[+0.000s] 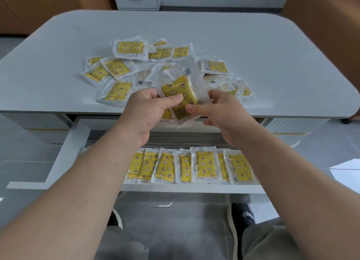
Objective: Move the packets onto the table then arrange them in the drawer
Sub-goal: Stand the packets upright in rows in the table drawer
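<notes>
Above the open drawer [64,152], my left hand [150,111] and right hand [220,111] pinch one yellow packet [180,96]; arranging step: next, lay it beside the near row [194,166].

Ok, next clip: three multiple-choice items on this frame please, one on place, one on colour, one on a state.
1. The lined-up row of packets lies: A) in a basket; B) in the drawer; C) on a shelf.
2. The packets' print is: A) blue; B) red; C) yellow.
3. The held packet is gripped by: A) both hands; B) one hand alone; C) no hand.
Key: B, the row stands along the open drawer's front; C, every packet shows yellow; A, left hand and right hand both pinch it.
</notes>
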Motion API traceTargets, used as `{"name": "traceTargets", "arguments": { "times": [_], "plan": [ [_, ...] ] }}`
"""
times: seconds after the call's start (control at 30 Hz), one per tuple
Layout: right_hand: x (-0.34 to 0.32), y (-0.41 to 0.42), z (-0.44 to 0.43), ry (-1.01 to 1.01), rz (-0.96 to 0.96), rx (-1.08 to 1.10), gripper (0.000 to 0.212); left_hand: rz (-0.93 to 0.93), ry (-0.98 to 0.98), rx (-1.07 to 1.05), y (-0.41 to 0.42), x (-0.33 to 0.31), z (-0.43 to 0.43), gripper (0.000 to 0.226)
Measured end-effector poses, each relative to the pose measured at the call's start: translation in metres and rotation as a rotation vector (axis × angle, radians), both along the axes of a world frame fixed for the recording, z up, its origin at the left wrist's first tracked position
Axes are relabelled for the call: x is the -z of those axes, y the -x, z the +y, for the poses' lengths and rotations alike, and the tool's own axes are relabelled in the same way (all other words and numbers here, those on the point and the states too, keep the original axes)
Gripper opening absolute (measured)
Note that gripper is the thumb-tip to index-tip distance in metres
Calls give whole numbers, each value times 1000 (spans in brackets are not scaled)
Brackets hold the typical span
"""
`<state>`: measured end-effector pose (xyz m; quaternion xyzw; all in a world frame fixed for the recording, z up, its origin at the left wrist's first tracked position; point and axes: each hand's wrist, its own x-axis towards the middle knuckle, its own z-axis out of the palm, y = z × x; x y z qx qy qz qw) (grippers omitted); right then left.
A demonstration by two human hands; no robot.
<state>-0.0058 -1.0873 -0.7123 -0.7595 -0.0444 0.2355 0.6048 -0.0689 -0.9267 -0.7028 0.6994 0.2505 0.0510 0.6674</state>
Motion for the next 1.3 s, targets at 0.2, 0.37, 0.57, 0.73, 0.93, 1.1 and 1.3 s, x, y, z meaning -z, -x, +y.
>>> {"name": "traceTargets", "arguments": {
  "times": [0.2,0.37,0.57,0.73,0.93,1.1,1.3],
  "plan": [
    [-9,-21,-20,-174,74,52,39,22,-33,-88,-10,-2,-2,32],
    [-5,-35,-37,-228,88,42,47,217,-402,192,-11,11,-10,43],
    [-8,-56,-69,418,-228,-377,33,463,-683,471,-15,19,-15,12],
    [22,-58,-74,1167,-361,-811,53,480,-689,598,-17,31,-33,34],
    [81,-57,-73,1391,-295,-1041,55,390,-543,607,-23,41,-51,26],
    [107,-49,-80,1491,-443,-978,33,365,-497,583,-27,46,-58,21],
    [112,-46,-82,1582,-555,-915,64,378,-477,537,-28,47,-62,28]
  ]
}}
